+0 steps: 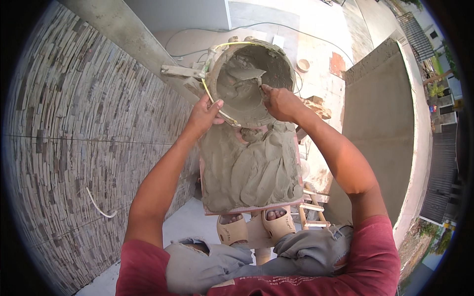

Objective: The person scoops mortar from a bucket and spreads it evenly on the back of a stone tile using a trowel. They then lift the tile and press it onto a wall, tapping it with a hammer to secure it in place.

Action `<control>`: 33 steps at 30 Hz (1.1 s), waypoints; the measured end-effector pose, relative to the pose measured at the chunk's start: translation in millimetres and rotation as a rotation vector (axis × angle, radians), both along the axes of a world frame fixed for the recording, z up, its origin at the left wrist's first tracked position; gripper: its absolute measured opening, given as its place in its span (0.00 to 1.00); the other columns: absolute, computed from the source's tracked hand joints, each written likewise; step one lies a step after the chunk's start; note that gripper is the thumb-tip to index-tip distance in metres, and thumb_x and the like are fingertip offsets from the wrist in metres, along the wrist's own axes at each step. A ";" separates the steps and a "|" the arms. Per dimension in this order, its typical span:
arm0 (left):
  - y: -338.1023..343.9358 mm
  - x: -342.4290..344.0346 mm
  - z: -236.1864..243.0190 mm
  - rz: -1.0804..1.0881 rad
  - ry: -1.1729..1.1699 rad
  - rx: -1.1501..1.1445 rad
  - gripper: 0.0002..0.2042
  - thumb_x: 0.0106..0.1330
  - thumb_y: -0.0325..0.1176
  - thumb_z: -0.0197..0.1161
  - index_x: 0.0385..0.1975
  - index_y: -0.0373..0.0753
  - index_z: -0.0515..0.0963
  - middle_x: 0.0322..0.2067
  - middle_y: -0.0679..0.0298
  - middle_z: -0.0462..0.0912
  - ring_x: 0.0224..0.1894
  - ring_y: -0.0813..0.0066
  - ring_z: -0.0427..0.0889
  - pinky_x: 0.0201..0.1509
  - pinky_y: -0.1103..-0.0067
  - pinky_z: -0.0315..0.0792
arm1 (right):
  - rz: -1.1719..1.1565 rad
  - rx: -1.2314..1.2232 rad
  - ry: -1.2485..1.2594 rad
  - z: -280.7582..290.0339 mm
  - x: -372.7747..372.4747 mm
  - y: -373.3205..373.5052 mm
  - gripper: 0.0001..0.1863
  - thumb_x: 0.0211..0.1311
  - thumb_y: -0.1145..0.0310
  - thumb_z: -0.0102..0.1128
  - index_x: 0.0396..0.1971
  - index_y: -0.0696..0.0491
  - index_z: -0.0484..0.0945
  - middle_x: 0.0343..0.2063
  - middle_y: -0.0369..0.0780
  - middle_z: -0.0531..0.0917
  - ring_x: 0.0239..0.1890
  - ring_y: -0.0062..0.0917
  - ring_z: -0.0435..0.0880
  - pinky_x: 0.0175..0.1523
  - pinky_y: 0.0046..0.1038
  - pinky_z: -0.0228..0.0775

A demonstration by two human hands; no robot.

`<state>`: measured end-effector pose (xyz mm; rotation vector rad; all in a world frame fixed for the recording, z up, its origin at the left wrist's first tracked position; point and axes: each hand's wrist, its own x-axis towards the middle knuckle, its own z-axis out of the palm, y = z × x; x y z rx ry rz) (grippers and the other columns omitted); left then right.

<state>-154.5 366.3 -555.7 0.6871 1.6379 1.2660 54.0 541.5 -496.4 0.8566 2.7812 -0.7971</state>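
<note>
A round bucket [280, 64] of wet grey mortar [232, 91] stands in front of me, its rim crusted. My left hand [205, 114] grips its near-left rim, where a yellow cord [206, 89] runs along the edge. Inside the bucket, a trowel [245, 74] rests at the mortar with some on its blade; my right hand [282, 103] is closed round its handle, which is mostly hidden. Between the bucket and my feet lies a flat tile [256, 209] with a pinkish edge. A thick, ridged layer of mortar [247, 170] covers its top.
A wall of narrow stone-like strips [94, 123] rises at the left, with a beam [128, 32] beside it. To the right stands a plastered wall [380, 128]. A wooden ladder [312, 209] is below right; a hose [296, 30] crosses the far floor. My sandalled feet [234, 231] rest on a narrow support.
</note>
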 end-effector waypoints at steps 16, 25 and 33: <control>23.4 -0.8 16.5 -0.163 0.092 -0.042 0.23 0.73 0.37 0.61 0.64 0.39 0.69 0.51 0.62 0.79 0.44 0.75 0.82 0.39 0.76 0.86 | 0.188 0.257 -0.229 -59.4 -2.9 -14.7 0.20 0.70 0.71 0.43 0.56 0.59 0.76 0.42 0.50 0.87 0.47 0.40 0.88 0.45 0.37 0.81; 20.7 6.7 15.4 -0.173 0.114 -0.047 0.23 0.72 0.40 0.63 0.64 0.41 0.70 0.47 0.66 0.80 0.42 0.79 0.81 0.39 0.77 0.85 | -0.014 0.104 -0.164 -50.0 2.7 5.4 0.19 0.72 0.66 0.42 0.47 0.58 0.82 0.42 0.53 0.86 0.43 0.49 0.87 0.49 0.45 0.79; 29.3 15.3 15.5 -0.223 0.200 -0.073 0.22 0.72 0.40 0.63 0.64 0.44 0.71 0.47 0.68 0.80 0.46 0.81 0.79 0.39 0.78 0.84 | 0.077 0.074 -0.285 -70.6 22.6 10.0 0.19 0.71 0.66 0.42 0.46 0.60 0.82 0.44 0.55 0.85 0.49 0.48 0.85 0.54 0.45 0.77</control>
